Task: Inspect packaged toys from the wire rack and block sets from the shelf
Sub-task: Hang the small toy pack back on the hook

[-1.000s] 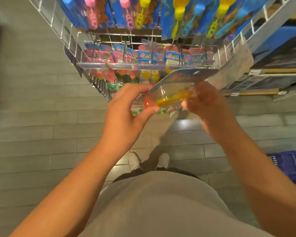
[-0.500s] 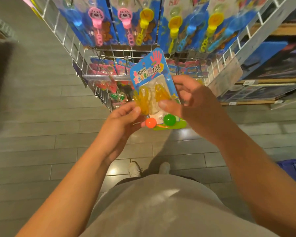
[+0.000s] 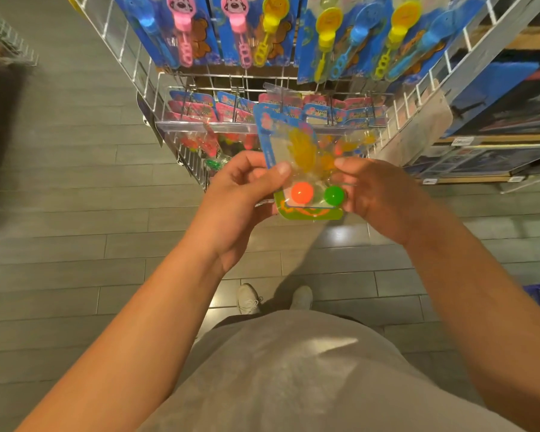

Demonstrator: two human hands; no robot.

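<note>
Toy pack [image 3: 296, 160], a blue card with 2 balls, orange and green, sits face-up between my hands: left hand [image 3: 240, 198] pinches its left edge, right hand [image 3: 378, 198] grips its right edge, just before the wire rack [image 3: 181, 88].

Two hands, left hand [image 3: 231, 194] and right hand [image 3: 378, 198]. Two balls at frame centre: one orange ball [image 3: 302, 193], one green ball [image 3: 334, 195]. Two shoes [image 3: 247, 298] below them.

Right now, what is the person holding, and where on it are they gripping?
A packaged toy, held in both hands: the left hand pinches its left edge, the right hand its lower right edge, beside the green ball.
</note>
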